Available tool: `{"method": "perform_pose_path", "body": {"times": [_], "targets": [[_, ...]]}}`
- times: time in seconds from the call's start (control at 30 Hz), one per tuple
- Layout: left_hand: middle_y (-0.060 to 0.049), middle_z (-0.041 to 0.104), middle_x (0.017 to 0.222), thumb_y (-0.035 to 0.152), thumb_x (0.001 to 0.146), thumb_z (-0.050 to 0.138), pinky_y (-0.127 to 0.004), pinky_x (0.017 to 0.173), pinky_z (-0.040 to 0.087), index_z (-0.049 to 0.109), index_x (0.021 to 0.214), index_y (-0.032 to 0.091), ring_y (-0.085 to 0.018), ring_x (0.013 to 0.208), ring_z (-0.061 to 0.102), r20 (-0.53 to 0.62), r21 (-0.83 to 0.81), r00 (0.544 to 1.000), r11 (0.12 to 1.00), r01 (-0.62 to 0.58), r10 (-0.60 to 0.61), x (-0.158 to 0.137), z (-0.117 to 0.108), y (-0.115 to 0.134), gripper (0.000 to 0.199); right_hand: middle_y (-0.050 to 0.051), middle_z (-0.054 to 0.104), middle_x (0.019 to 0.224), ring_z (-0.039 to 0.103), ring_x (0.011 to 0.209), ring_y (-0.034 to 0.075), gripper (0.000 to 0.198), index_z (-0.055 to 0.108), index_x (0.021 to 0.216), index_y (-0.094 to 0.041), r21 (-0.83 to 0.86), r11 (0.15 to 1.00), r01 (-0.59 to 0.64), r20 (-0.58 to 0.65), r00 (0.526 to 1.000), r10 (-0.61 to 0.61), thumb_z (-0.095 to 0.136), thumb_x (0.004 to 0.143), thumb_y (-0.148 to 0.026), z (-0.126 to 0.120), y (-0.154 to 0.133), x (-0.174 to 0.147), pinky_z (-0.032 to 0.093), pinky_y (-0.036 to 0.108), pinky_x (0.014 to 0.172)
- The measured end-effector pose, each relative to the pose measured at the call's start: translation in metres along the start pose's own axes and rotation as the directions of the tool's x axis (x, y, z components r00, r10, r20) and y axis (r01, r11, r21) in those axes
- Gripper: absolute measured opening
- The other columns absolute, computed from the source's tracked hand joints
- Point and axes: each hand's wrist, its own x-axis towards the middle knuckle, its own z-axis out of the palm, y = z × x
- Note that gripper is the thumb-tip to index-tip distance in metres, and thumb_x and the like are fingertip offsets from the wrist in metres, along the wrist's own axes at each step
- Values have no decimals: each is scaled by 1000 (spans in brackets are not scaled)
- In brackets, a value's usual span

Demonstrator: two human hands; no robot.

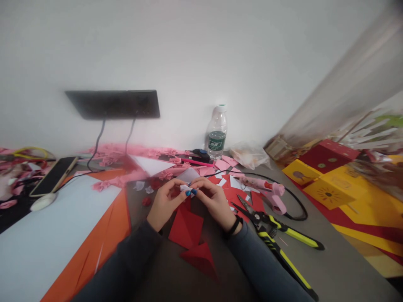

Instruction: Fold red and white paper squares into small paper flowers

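A person's left hand (166,205) and right hand (217,203) meet above a grey worktop (333,260), in front of and slightly left of a clear water bottle (217,130), the fingers of both hands pinched together on a small white piece of paper (185,188) whose exact shape is partly hidden. Nearer the wearer than the bottle, and a little left of it, lies a red paper square (188,228). To the bottle's front right are a pink glue gun (260,183) and, closer still, black-and-yellow shears (257,217), their blades spread apart.
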Motion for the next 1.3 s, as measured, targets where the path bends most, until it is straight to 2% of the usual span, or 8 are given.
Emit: {"method": "perform_pose_path", "body": {"times": [0.23,0.43,0.57,0.77,0.97,1.07,1.2,1.3], "targets": [[-2,65,84,33,76,75,-24,68,53,66,82,17,-16,77,61,-43,0,999,1000,-29,29,1,-1,-1,19,7,70,88,65,86,22,20,74,82,-22,-87,996,28,-54,998,-33,68,86,-41,1,1,-1,51,36,81],[0,64,82,28,74,76,-24,75,52,65,81,17,-15,78,62,-69,-2,997,999,-35,35,0,-1,-3,17,7,70,86,65,84,22,19,74,84,-22,-89,995,41,-51,998,-45,69,85,-41,1,1,-1,51,35,77],[0,64,82,26,74,75,-24,77,51,65,81,18,-16,83,63,-49,-16,998,1000,-27,26,0,0,-2,16,5,68,81,63,78,20,19,71,80,-21,-103,994,21,-58,998,-27,69,85,-40,1,-1,-1,50,33,73],[-1,65,83,31,77,73,-24,74,50,66,83,18,-16,79,61,-24,-2,1000,1000,-18,18,0,0,1,16,6,67,82,62,79,20,17,69,79,-20,-119,992,42,-31,998,-46,67,87,-36,0,-5,-1,49,34,76],[-2,63,78,30,82,68,-25,74,48,66,77,17,-17,79,60,18,105,992,986,-127,126,0,-3,5,14,5,65,80,60,77,20,18,68,78,-20,-150,987,60,-5,998,-62,66,87,-36,0,-8,-1,49,34,75],[-2,64,78,27,83,68,-24,75,49,67,77,16,-16,79,61,7,140,990,980,-142,143,0,-3,6,12,5,64,81,60,77,19,17,66,80,-20,-166,984,70,11,998,-69,66,87,-35,2,-9,-1,49,32,74],[-1,65,77,26,81,70,-23,74,50,68,78,16,-15,77,62,4,92,992,988,-127,127,0,-2,4,11,3,63,79,59,76,18,16,64,78,-20,-156,986,63,15,998,-61,67,86,-32,2,-9,-2,47,30,72],[-2,69,82,30,83,69,-23,69,53,71,85,16,-14,74,63,25,18,996,996,-87,87,0,-1,3,14,3,64,79,59,76,18,15,63,78,-20,-161,986,48,-12,999,-50,65,87,-31,1,-8,-2,47,30,72]]}}
